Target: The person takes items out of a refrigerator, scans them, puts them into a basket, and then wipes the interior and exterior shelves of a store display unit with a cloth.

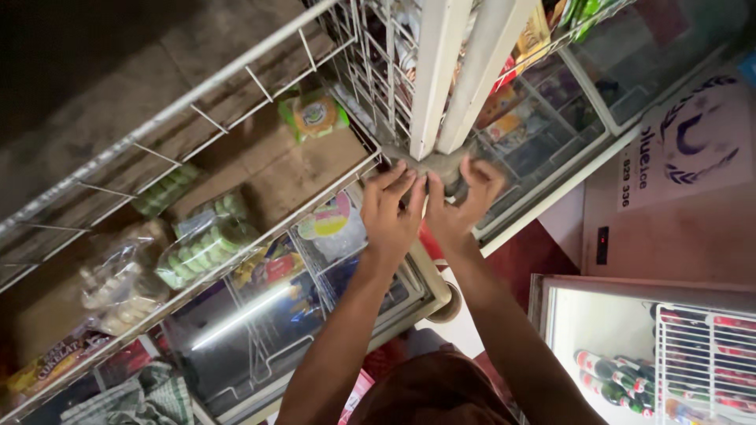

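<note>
Wire rack (236, 75): white-coated metal, smooth; its shelf board (276, 161) is matt brown wood. Snack bags (201, 244) near left: clear glossy plastic. Freezer lid (551, 134) far right: glossy glass, white-framed.

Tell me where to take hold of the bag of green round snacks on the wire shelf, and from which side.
Likely grip the bag of green round snacks across its narrow width, coming from above: the white rail of the wire shelf blocks its front, and clear bags crowd one end.
</note>
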